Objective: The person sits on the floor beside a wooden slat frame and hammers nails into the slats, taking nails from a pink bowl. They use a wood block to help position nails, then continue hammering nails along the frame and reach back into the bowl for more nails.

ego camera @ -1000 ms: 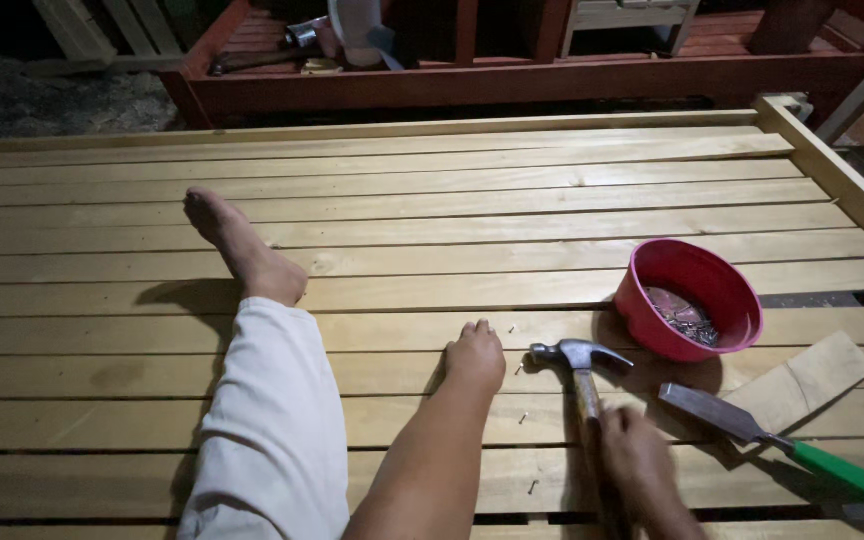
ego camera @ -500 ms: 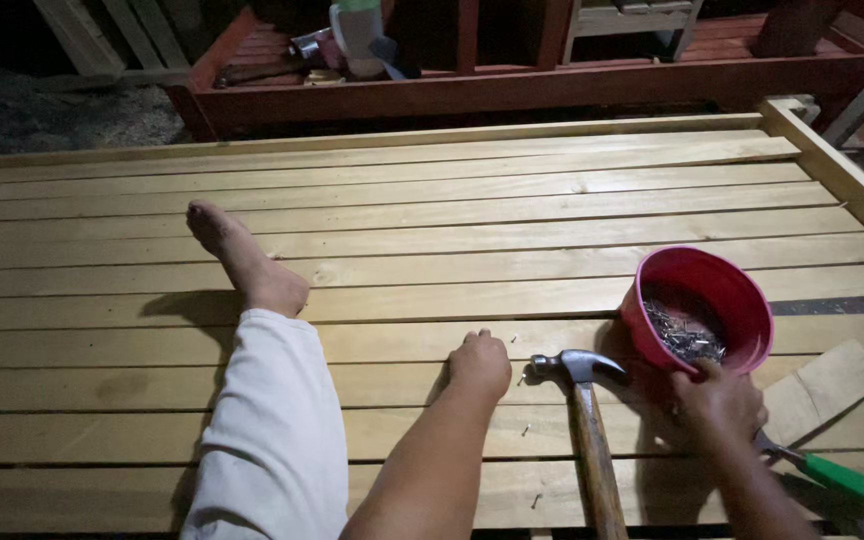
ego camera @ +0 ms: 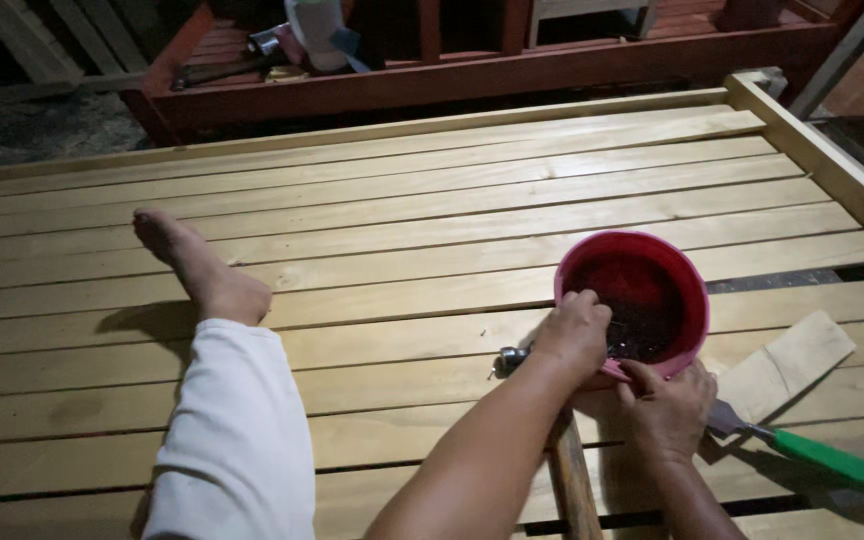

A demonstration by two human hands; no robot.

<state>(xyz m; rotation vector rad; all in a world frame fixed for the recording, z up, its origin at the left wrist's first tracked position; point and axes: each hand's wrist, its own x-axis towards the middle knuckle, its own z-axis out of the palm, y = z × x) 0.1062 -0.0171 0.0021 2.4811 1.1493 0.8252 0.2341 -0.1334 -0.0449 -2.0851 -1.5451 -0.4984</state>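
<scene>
I see the red bowl (ego camera: 642,300) of small dark nails tipped toward me on the slatted wooden deck (ego camera: 432,210), the right hand (ego camera: 667,410) pinching its near rim while the left hand (ego camera: 574,330) dips loosely curled fingers inside. My worry is the tilt: if that pinch slips, nails could spill through the slat gaps, or points could prick the groping fingers. Just under the left wrist lies the hammer (ego camera: 562,460), and right of the right hand the green-handled tool (ego camera: 822,460), both easy to knock.
</scene>
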